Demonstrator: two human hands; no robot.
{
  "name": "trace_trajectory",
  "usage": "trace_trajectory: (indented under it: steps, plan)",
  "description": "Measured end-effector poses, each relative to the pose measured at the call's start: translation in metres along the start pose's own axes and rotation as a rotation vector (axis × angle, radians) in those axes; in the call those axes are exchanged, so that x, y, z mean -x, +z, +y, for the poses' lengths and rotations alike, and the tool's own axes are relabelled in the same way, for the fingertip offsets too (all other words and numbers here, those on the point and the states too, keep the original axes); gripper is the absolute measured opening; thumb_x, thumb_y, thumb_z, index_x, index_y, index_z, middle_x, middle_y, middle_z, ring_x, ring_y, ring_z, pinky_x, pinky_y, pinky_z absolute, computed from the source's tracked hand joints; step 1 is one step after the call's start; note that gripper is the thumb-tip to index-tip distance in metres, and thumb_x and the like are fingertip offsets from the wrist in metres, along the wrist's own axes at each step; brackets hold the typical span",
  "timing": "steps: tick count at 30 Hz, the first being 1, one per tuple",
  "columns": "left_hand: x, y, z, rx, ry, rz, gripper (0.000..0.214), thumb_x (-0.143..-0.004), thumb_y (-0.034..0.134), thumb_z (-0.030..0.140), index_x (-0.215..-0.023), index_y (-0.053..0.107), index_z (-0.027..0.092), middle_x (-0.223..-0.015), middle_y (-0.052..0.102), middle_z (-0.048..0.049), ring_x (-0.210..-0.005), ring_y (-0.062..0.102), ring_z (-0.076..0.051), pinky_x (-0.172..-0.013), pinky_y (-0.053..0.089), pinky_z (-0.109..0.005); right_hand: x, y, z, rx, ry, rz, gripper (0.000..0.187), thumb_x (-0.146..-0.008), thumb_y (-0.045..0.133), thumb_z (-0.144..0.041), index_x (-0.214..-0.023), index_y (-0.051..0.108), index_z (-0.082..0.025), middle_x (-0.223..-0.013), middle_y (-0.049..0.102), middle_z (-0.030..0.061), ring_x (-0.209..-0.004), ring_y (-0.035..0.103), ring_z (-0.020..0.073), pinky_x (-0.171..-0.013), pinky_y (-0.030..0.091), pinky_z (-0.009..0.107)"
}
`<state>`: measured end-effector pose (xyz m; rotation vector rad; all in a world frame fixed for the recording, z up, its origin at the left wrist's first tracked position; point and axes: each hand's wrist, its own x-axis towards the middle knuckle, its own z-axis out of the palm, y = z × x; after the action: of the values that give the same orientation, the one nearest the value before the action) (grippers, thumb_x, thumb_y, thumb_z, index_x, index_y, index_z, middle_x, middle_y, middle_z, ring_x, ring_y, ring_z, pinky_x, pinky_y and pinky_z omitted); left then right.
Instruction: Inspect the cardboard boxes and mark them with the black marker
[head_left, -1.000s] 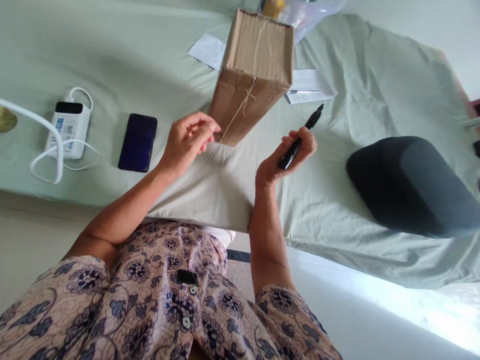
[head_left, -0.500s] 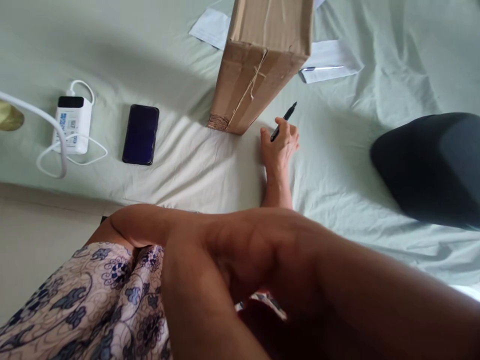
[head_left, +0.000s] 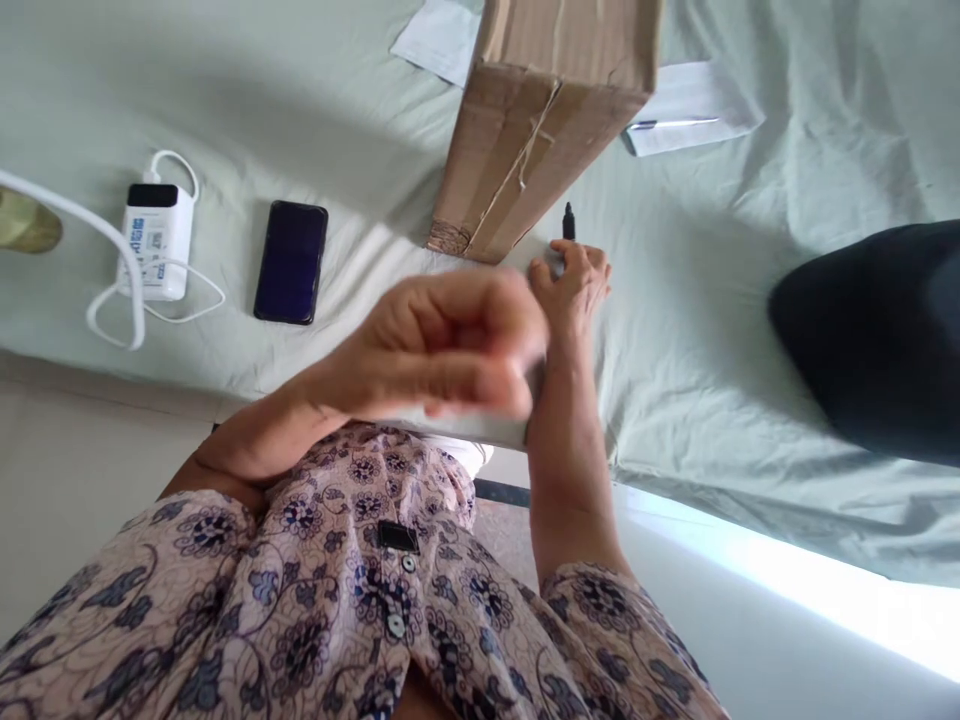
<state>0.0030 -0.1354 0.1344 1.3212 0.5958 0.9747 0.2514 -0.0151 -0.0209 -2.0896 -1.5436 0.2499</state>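
Note:
A black marker (head_left: 568,222) points away from me, its lower part hidden under my right hand (head_left: 576,282). That hand rests on the pale green sheet with its fingers bent around the marker, close to the foot of a cardboard box (head_left: 499,165). My left hand (head_left: 457,340) is raised near the camera, in front of the box's lower end. Its fingers are curled in and slightly blurred, the thumb lying below them, and nothing shows inside. The tall box stands on the sheet, with loose string along its taped side.
A dark phone (head_left: 291,262) lies left of the box, beside a white power bank (head_left: 157,240) with a looped white cable. White papers (head_left: 439,40) lie behind the box; a pen (head_left: 675,123) rests on the right paper (head_left: 697,90). A dark rounded object (head_left: 877,340) stands at right.
My left hand, a large shape across the lower view before, has drawn back from the camera and curled. The marker has turned from a slant to nearly straight ahead. The view has shifted slightly.

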Motion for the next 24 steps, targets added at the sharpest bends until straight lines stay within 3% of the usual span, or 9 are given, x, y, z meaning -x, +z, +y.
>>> trace_trajectory:
  steps: [2, 3, 6, 9, 12, 14, 16, 19, 24]
  plan:
    - [-0.023, -0.030, -0.022, 0.119, 0.083, 0.024, 0.037, -0.093, 0.074, 0.051, -0.074, 0.056, 0.024, -0.056, 0.037, 0.0078, -0.043, 0.032, -0.007, -0.042, 0.029, -0.023, -0.003, 0.007, 0.007, -0.012, -0.020, 0.049, 0.041, -0.088, 0.058, -0.028, -0.128, 0.063, -0.023, -0.134, 0.060, 0.0146, -0.127, 0.054, 0.0316, -0.111, 0.044, 0.059]
    - [-0.030, -0.046, -0.034, 0.105, 0.119, 0.106, 0.038, -0.094, 0.074, 0.045, -0.071, 0.054, 0.023, -0.056, 0.037, 0.0080, -0.044, 0.031, -0.006, -0.043, 0.027, -0.023, -0.004, 0.010, 0.012, -0.016, -0.028, 0.078, 0.041, -0.087, 0.058, -0.028, -0.128, 0.062, -0.024, -0.134, 0.060, 0.0140, -0.128, 0.054, 0.0317, -0.111, 0.044, 0.060]
    - [-0.033, -0.097, -0.062, -0.277, 0.146, 0.549, 0.040, -0.101, 0.060, 0.033, -0.067, 0.041, 0.024, -0.053, 0.033, 0.0080, -0.042, 0.030, -0.009, -0.043, 0.027, -0.027, -0.011, 0.017, 0.024, -0.038, -0.087, 0.144, 0.043, -0.086, 0.057, -0.026, -0.129, 0.058, -0.024, -0.132, 0.058, 0.0129, -0.131, 0.054, 0.0309, -0.114, 0.043, 0.060]
    - [-0.019, -0.134, -0.071, -0.811, 0.132, 0.882, 0.021, -0.097, 0.052, 0.007, -0.083, 0.052, 0.022, -0.063, 0.054, 0.0035, -0.061, 0.055, -0.013, -0.070, 0.049, -0.029, -0.019, 0.021, 0.031, -0.089, -0.154, 0.191, 0.044, -0.087, 0.057, -0.024, -0.130, 0.056, -0.022, -0.131, 0.059, 0.0128, -0.131, 0.055, 0.0291, -0.116, 0.043, 0.057]
    - [-0.004, -0.149, -0.067, -1.082, -0.072, 0.936, 0.050, -0.089, 0.047, -0.005, -0.135, 0.049, 0.014, -0.114, 0.069, -0.0094, -0.107, 0.065, -0.020, -0.105, 0.050, -0.037, -0.022, 0.023, 0.032, -0.140, -0.169, 0.214, 0.045, -0.088, 0.055, -0.025, -0.132, 0.053, -0.023, -0.133, 0.059, 0.0124, -0.128, 0.058, 0.0276, -0.113, 0.046, 0.055]
    - [0.003, -0.152, -0.065, -1.214, -0.293, 0.965, 0.051, -0.093, 0.052, 0.004, -0.144, 0.045, 0.010, -0.134, 0.062, -0.0172, -0.129, 0.056, -0.029, -0.117, 0.040, -0.049, -0.022, 0.023, 0.029, -0.161, -0.165, 0.215, 0.046, -0.089, 0.054, -0.026, -0.134, 0.052, -0.025, -0.133, 0.060, 0.0115, -0.124, 0.060, 0.0261, -0.111, 0.048, 0.054]
    - [0.008, -0.153, -0.064, -1.272, -0.464, 0.970, 0.032, -0.101, 0.054, 0.025, -0.129, 0.057, 0.010, -0.136, 0.059, -0.0211, -0.136, 0.047, -0.038, -0.118, 0.031, -0.061, -0.019, 0.021, 0.025, -0.168, -0.154, 0.208, 0.046, -0.090, 0.052, -0.028, -0.136, 0.051, -0.025, -0.133, 0.060, 0.0117, -0.119, 0.062, 0.0249, -0.109, 0.049, 0.052]
    - [0.010, -0.157, -0.065, -1.265, -0.538, 0.945, 0.036, -0.104, 0.047, 0.046, -0.091, 0.057, 0.015, -0.122, 0.059, -0.0193, -0.133, 0.044, -0.043, -0.113, 0.026, -0.065, -0.015, 0.015, 0.017, -0.151, -0.129, 0.194, 0.045, -0.092, 0.049, -0.032, -0.136, 0.053, -0.023, -0.133, 0.062, 0.0128, -0.114, 0.065, 0.0241, -0.106, 0.050, 0.052]
    - [0.003, -0.166, -0.063, -1.178, -0.548, 0.922, 0.034, -0.102, 0.051, 0.035, -0.074, 0.034, 0.023, -0.096, 0.056, -0.0097, -0.118, 0.051, -0.033, -0.105, 0.033, -0.048, -0.013, 0.011, 0.010, -0.139, -0.125, 0.221, 0.044, -0.096, 0.043, -0.038, -0.135, 0.056, -0.024, -0.128, 0.065, 0.0124, -0.112, 0.066, 0.0232, -0.100, 0.054, 0.049]
